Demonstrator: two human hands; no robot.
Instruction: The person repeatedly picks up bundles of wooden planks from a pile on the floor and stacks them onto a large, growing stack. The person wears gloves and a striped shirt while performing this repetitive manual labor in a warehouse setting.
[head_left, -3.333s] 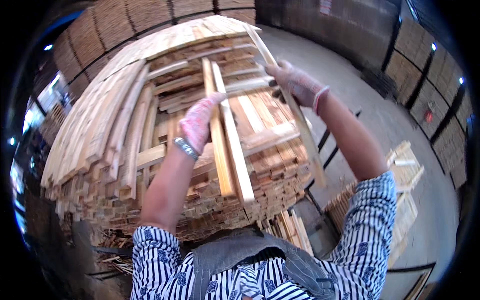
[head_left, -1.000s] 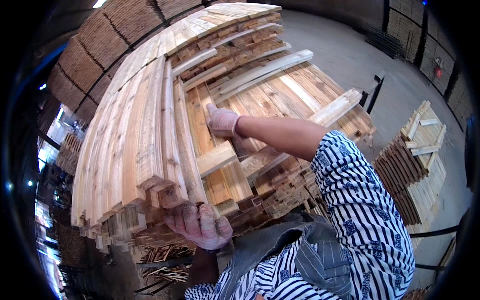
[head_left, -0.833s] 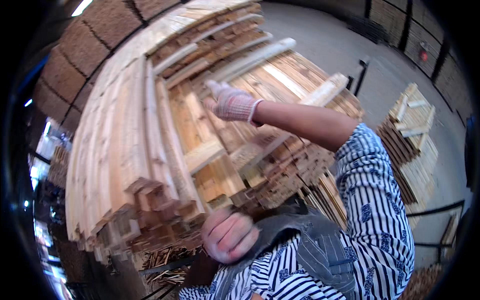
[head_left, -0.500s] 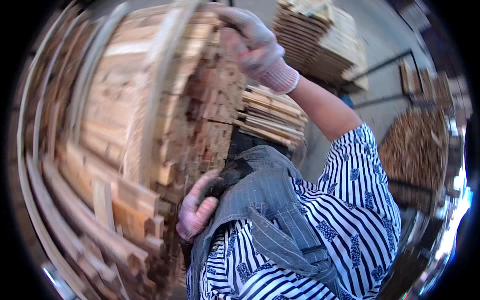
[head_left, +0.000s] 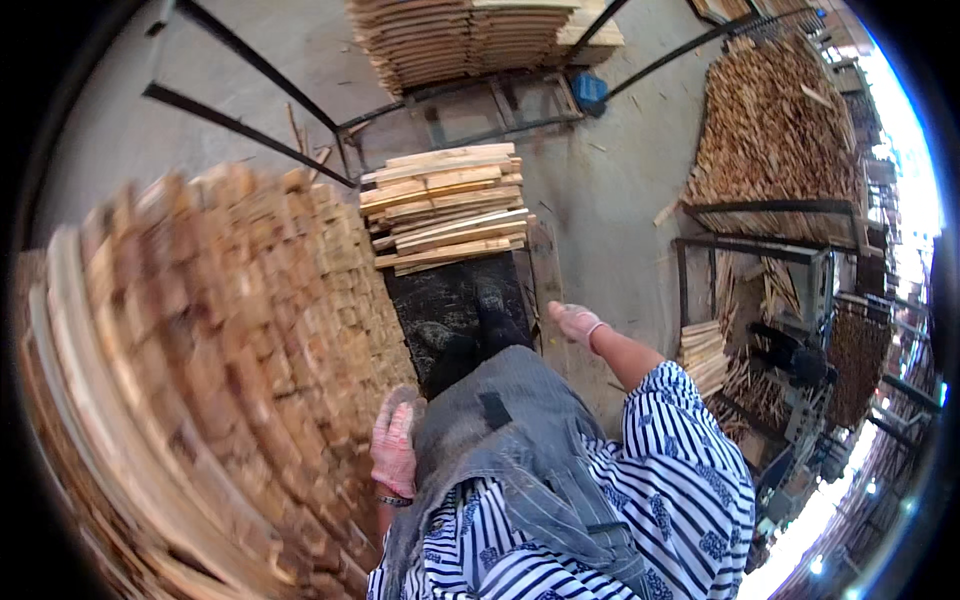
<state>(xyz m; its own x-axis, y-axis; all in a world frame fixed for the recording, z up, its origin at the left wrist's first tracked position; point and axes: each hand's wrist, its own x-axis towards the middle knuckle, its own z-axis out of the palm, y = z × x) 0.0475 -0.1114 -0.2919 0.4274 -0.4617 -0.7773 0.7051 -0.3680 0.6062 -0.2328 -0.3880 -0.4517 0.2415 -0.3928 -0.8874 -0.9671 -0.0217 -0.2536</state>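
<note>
My left hand (head_left: 394,445), in a pinkish-white work glove, is beside the grey apron (head_left: 500,420), against or close to the tall stack of lumber (head_left: 260,320). Its fingers are stretched upward and hold nothing that shows. On the other side of my body, my right hand (head_left: 575,322), also gloved, hangs in the air with its fingers extended and nothing visible in them. Ahead of me, a layered pile of wooden slats (head_left: 450,205) lies at the far end of a black surface (head_left: 455,305). The lumber stack's board ends face me, partly blurred.
A dark metal frame (head_left: 480,130) stands beyond the slats, with stacked boards (head_left: 460,40) behind it and a blue object (head_left: 588,92) at its corner. A large heap of wood pieces (head_left: 775,130) fills the far right. Machinery (head_left: 795,355) is at the right.
The view has swung to the right. My right hand has come off the top of the lumber stack and down to my right side. My left hand stays low beside the stack.
</note>
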